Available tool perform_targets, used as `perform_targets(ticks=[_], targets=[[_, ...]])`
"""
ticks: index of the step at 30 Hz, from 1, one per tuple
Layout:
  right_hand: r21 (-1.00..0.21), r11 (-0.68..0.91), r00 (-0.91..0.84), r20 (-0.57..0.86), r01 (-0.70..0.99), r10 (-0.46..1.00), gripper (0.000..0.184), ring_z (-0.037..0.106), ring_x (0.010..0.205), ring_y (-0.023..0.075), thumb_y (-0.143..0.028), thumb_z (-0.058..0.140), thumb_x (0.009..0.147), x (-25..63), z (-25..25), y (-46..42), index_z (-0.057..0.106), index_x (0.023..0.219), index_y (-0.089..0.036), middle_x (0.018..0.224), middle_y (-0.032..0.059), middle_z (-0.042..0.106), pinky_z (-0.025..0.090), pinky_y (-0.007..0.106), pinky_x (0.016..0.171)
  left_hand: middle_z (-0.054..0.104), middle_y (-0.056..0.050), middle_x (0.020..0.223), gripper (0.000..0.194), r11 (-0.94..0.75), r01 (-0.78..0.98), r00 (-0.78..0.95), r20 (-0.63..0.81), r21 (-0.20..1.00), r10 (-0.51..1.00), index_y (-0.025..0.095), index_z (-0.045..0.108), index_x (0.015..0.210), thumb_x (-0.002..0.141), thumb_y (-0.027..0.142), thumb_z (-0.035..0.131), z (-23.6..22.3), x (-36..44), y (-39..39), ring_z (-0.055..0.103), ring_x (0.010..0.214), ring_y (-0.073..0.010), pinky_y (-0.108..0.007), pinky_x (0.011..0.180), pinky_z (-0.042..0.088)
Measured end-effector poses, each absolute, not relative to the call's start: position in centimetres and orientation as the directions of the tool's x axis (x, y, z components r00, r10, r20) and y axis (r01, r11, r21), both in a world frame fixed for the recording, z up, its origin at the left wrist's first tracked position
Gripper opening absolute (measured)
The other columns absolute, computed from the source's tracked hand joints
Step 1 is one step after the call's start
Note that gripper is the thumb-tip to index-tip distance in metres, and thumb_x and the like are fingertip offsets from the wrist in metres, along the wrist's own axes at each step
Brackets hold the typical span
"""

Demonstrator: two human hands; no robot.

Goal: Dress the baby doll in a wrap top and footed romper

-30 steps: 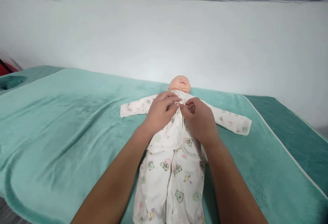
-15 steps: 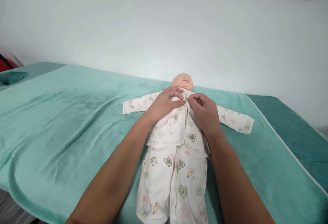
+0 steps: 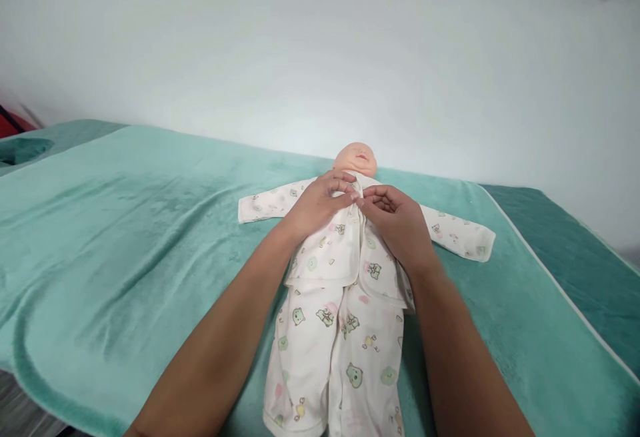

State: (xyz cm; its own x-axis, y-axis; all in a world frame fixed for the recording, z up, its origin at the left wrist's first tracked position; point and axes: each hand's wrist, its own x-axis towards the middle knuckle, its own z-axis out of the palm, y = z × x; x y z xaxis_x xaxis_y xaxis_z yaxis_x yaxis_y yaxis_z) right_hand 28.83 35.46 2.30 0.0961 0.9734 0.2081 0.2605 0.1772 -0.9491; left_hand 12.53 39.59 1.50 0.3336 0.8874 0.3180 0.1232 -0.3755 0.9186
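Note:
A baby doll (image 3: 354,157) lies on its back, dressed in a white printed jacket (image 3: 323,260) and matching trousers (image 3: 307,357). Both sleeves stretch out sideways. At the upper chest, my left hand (image 3: 327,200) pinches the jacket's front edge near the neck, thumb and fingers together. My right hand (image 3: 395,217) is closed on the opposite side of the same opening, its thumb and forefinger meeting my left fingertips. Whatever small fastening lies between the fingertips is hidden. Below the hands the two front edges hang down, slightly parted at the hem.
A light green plush blanket (image 3: 150,224) with soft folds lies under the doll. Darker green cloth (image 3: 570,250) shows at the right. Behind stands a white wall (image 3: 320,70). Something red (image 3: 17,125) sits at the far left edge.
My right hand's thumb and forefinger have shifted slightly left and down, closer to my left fingertips. The doll lies nearly the same.

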Motion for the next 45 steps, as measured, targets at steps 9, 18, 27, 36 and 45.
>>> perform_targets(ticks=[9,18,27,36,45], targets=[[-0.824,0.236,0.034,0.295,0.515,0.955,0.015,0.048,0.062,0.0115,-0.026,0.066,0.080,28.3,2.4,35.3,0.062,0.093,-0.020,0.073,-0.0032,0.060,0.040,0.028,0.064,0.059,-0.005,0.133,0.024,-0.339,0.175,0.312,0.274,0.924,0.910,0.020,0.069,0.075,0.089,0.039,0.062,1.5,12.7,39.1,0.059,0.118,-0.0218,-0.038,0.106,0.043],[-0.822,0.260,-0.033,0.283,0.507,0.959,0.029,0.050,0.066,0.0127,-0.030,0.067,0.082,28.4,2.4,34.6,0.058,0.108,-0.021,0.075,-0.0042,0.062,0.040,0.029,0.067,0.059,-0.001,0.136,0.014,-0.266,0.174,0.282,0.211,0.948,0.936,0.022,0.070,0.072,0.082,0.024,0.060,1.5,12.6,38.9,0.057,0.122,-0.0229,-0.040,0.106,0.044],[-0.792,0.196,-0.018,0.228,0.578,0.973,0.039,0.051,0.069,0.0139,-0.035,0.068,0.081,28.3,2.4,34.0,0.054,0.115,-0.023,0.084,-0.0025,0.064,0.042,0.031,0.069,0.056,-0.001,0.140,0.011,-0.215,0.186,0.278,0.159,0.959,0.947,0.020,0.066,0.069,0.077,0.018,0.058,1.8,12.7,38.5,0.059,0.118,-0.0239,-0.038,0.094,0.051],[-0.736,0.157,0.009,0.216,0.659,0.976,0.036,0.054,0.068,0.0148,-0.039,0.069,0.079,28.3,2.7,33.2,0.050,0.105,-0.024,0.087,-0.0013,0.064,0.041,0.030,0.065,0.054,-0.001,0.144,0.011,-0.298,0.200,0.259,0.243,0.934,0.935,0.024,0.062,0.086,0.079,0.016,0.059,1.3,12.6,37.6,0.046,0.138,-0.0244,-0.043,0.110,0.041],[-0.526,0.131,-0.047,0.170,0.840,0.984,0.029,0.043,0.057,0.0139,-0.036,0.061,0.085,28.5,4.0,31.5,0.043,0.067,-0.023,0.065,-0.0017,0.057,0.030,0.030,0.057,0.052,-0.001,0.147,0.009,-0.372,0.211,0.374,0.277,0.904,0.885,0.025,0.068,0.084,0.088,0.027,0.061,1.9,11.5,37.3,0.045,0.140,-0.0262,-0.045,0.113,0.039]])
